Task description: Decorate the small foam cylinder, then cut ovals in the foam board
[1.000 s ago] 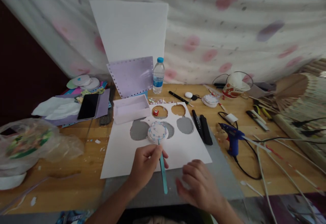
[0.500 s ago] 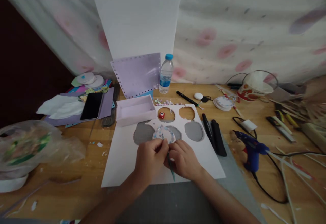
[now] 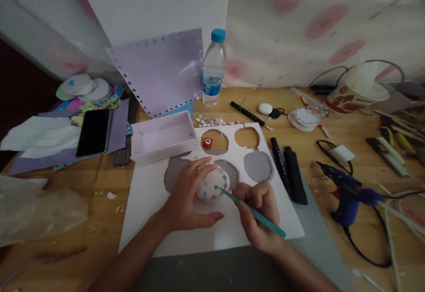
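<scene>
A round white disc [image 3: 212,177] ringed with small blue and pale pieces lies on the white sheet with cut-out holes [image 3: 186,239]. My left hand [image 3: 186,194] is spread at its left side, fingers by the upper left rim and thumb stretched out below; it grips nothing. Teal tweezers [image 3: 255,214] are held like a pen in my right hand [image 3: 260,210]. Their tip meets the middle of the disc at a small blue piece [image 3: 216,188]. A red punch [image 3: 207,142] with a white heart mark sits in an upper hole of the sheet.
Behind stand an open white box [image 3: 164,137] and a water bottle [image 3: 214,68]. Black markers [image 3: 292,177] and a blue glue gun [image 3: 348,194] with its cord lie right. A phone [image 3: 94,132] rests on papers at left, near a plastic bag [image 3: 46,208].
My hands have moved apart. The left has opened out beside the disc, while the right has shifted right with the tweezers, now pointing at the disc. The view has moved closer.
</scene>
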The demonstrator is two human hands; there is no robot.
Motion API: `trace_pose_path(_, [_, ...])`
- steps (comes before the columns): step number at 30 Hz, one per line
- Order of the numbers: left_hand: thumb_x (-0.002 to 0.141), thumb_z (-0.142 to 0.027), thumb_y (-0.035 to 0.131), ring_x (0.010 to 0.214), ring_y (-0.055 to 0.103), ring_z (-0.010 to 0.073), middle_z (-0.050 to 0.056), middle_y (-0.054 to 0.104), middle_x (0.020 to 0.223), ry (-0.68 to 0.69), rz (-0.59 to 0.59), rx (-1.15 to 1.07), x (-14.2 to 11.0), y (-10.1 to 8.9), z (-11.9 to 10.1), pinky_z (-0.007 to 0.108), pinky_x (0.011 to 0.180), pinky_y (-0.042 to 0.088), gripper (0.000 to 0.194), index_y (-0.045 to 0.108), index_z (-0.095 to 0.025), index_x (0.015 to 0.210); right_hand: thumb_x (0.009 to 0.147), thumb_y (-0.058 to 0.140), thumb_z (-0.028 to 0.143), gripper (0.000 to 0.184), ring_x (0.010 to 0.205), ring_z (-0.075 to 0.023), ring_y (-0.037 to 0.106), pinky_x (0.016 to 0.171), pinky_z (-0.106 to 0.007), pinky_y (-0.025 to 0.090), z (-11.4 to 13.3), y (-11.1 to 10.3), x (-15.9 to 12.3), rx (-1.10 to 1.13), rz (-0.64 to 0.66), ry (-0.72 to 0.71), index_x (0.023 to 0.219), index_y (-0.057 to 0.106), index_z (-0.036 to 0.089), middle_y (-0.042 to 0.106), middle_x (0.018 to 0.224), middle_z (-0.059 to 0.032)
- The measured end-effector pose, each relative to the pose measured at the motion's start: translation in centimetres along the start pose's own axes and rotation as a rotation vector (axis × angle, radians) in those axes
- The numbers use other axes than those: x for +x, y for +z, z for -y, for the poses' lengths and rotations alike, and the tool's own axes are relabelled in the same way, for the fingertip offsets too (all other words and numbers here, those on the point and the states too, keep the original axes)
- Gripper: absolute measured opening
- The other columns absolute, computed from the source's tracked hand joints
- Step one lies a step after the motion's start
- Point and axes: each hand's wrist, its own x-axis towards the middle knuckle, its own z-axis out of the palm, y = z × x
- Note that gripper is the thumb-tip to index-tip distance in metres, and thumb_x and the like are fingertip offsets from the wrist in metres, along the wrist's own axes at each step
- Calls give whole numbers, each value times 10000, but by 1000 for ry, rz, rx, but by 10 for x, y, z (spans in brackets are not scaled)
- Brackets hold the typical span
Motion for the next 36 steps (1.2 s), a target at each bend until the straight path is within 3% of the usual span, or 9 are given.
trace_pose_path(4, [683, -469, 751, 1313, 365, 340, 161, 381, 1433, 4, -16, -7, -5, 11, 5, 509, 1094, 289, 898, 291, -222, 1413, 953, 409, 210, 204, 598, -127, 334, 543, -242, 313, -2, 3, -4, 62, 39, 78, 829, 253, 255, 326, 696, 53])
trace_pose_path(12, [761, -298, 709, 1251, 449, 274, 131, 495, 1342, 14, -102, -74, -2, 11, 10, 448, 1075, 344, 674, 401, -197, 1352, 964, 418, 216, 209, 605, -125, 322, 550, -255, 291, -4, 6, -3, 84, 59, 137, 832, 260, 252, 324, 703, 50])
trace_pose_path(18, [757, -285, 713, 1227, 474, 267, 117, 536, 1300, 32, -112, -77, -2, 11, 10, 445, 1059, 356, 648, 423, -203, 1331, 960, 420, 220, 207, 603, -124, 333, 535, -250, 289, -6, 5, -4, 43, 80, 120, 828, 264, 249, 346, 710, 43])
trace_pose_path(28, [675, -432, 788, 1241, 454, 291, 129, 504, 1328, 25, -50, -11, -2, 11, 13, 453, 1066, 339, 831, 373, -209, 1359, 946, 408, 194, 202, 605, -131, 333, 543, -253, 294, -7, 3, -2, -21, 96, 108, 820, 261, 252, 338, 705, 45])
trace_pose_path(36, [745, -355, 759, 1217, 476, 255, 103, 532, 1295, -13, -69, -22, -2, 11, 14, 421, 1039, 377, 674, 423, -235, 1317, 923, 399, 144, 202, 607, -130, 321, 551, -254, 289, -10, 2, -4, -14, 110, 82, 827, 254, 248, 330, 714, 45])
